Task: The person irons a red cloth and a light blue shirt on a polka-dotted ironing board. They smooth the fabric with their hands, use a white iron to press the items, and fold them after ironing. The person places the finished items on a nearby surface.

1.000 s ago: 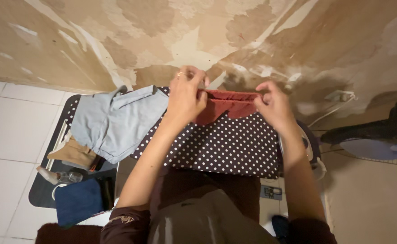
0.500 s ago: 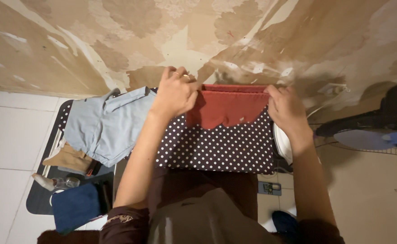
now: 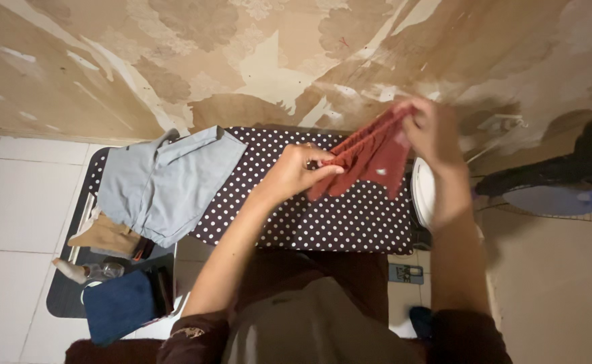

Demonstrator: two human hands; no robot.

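A small red garment [image 3: 370, 158] hangs between my two hands above the dark polka-dot ironing board [image 3: 323, 219]. My left hand [image 3: 299, 172] grips its lower left end over the board's middle. Higher and further right, near the wall, my right hand [image 3: 434, 128] pinches the other end. The cloth is bunched and slanted from lower left up to upper right. A light blue garment [image 3: 164, 182] lies on the board's left end, apart from both hands.
A white iron [image 3: 422, 195] sits at the board's right end. Left of the board lie tan cloth [image 3: 104, 236], a spray bottle [image 3: 83, 271] and folded dark blue cloth [image 3: 120, 305]. A fan [image 3: 558, 189] stands at right. A peeling wall is behind.
The red garment was stretched flat along the board's far edge. My left hand has moved toward me and rightward, my right hand has risen, and the cloth now hangs slanted and bunched.
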